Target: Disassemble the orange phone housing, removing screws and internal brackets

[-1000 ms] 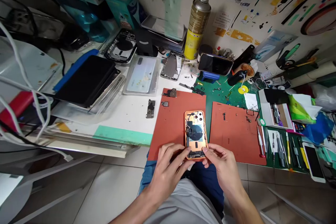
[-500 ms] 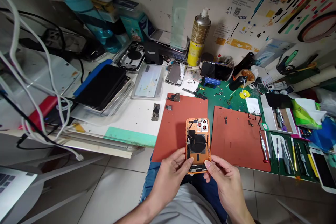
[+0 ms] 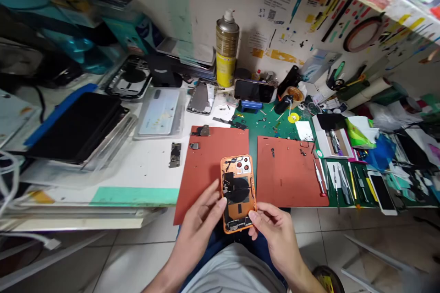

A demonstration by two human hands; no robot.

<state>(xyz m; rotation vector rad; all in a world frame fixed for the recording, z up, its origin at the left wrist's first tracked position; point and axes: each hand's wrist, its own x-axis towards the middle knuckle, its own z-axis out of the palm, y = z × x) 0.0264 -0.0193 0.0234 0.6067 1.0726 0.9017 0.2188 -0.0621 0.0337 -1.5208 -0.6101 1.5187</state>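
Observation:
An orange phone housing (image 3: 238,208), its inside facing up, is held above my lap at the desk's front edge. It shows a black round coil, camera openings at the top and metal parts along the bottom. My right hand (image 3: 275,226) pinches its lower right corner, thumb on top. At the left edge, my left hand (image 3: 201,217) has its fingers stretched and apart; the thumb tip is at the housing's rim, and whether it touches I cannot tell. Behind the housing lies a reddish-brown mat (image 3: 202,178) with small camera parts (image 3: 203,131) near its far edge.
A second reddish mat (image 3: 292,178) lies to the right, beside screwdrivers and tweezers (image 3: 343,185) on a green mat. A circuit board (image 3: 175,154), a pale phone (image 3: 160,112) and a stack topped by a black tablet-like slab (image 3: 75,123) are left. A spray can (image 3: 227,50) stands behind.
My left hand has loosened from the housing, its fingers moving off to the left edge. My right hand keeps hold. The camera view has swung right.

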